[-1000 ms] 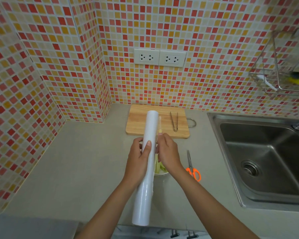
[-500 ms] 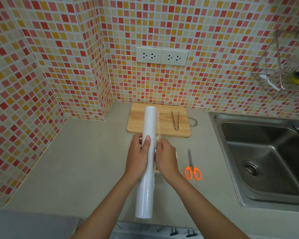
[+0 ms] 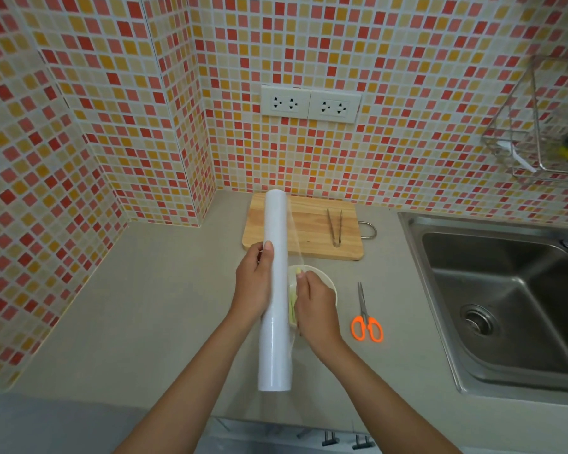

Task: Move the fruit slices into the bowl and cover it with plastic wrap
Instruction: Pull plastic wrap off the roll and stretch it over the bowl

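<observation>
A long white roll of plastic wrap (image 3: 275, 309) is held above the counter, pointing away from me. My left hand (image 3: 254, 285) grips its middle from the left. My right hand (image 3: 313, 309) pinches the loose clear edge of the wrap (image 3: 295, 231), a narrow strip of film pulled off the roll's right side. Under both hands sits a white bowl (image 3: 330, 283) with pale yellow-green fruit slices (image 3: 292, 311), mostly hidden by the roll and my right hand.
A wooden cutting board (image 3: 309, 231) with metal tongs (image 3: 335, 226) lies behind the bowl by the tiled wall. Orange-handled scissors (image 3: 366, 317) lie right of the bowl. A steel sink (image 3: 505, 299) fills the right side; a wire rack (image 3: 545, 139) hangs above it.
My right hand has moved a little right of the roll, peeling a strip of clear film off it. The bowl's rim now shows beside that hand. The view has shifted slightly.
</observation>
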Motion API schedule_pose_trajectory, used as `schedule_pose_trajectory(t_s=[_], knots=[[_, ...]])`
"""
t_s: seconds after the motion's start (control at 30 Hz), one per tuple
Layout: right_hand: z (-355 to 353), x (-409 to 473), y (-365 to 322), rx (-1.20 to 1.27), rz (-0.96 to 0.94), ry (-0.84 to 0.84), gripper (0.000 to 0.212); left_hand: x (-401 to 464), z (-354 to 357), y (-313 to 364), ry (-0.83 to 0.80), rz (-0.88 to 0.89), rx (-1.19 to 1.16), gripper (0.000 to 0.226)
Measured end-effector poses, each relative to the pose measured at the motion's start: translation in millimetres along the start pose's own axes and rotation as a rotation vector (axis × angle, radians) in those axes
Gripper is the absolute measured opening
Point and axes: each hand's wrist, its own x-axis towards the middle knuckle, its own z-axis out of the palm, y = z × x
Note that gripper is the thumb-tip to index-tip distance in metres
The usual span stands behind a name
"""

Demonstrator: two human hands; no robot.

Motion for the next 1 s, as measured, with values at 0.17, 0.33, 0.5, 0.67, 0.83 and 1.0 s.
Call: schedule_pose_trajectory(t_s=[0.17, 0.33, 0.5, 0.67, 0.83, 1.0], knots=[[-2, -8, 3, 0.146, 0.078, -0.038, 0.047, 6, 1, 2, 0.014, 0.022, -0.008, 0.032], [6, -21, 7, 0.042, 0.063, -0.065, 0.045, 14, 4, 1, 0.05, 0.047, 0.026, 0.035], [-1, -12, 6, 0.122, 0.106, 0.024, 0.048, 24, 0, 5, 0.037, 0.003, -0.016, 0.039], [3, -35, 5, 0.067, 0.05, -0.066, 0.043, 30, 0, 5, 0.066, -0.005, -0.009, 0.04], [-2, -32, 20, 0.019, -0.022, -0.02, 0.042, 40, -10, 2, 0.063, -0.093, -0.09, 0.039], [-14, -4, 17, 0.055, 0.011, 0.058, 0.046, 28, -6, -4, 0.002, -0.081, -0.075, 0.039]])
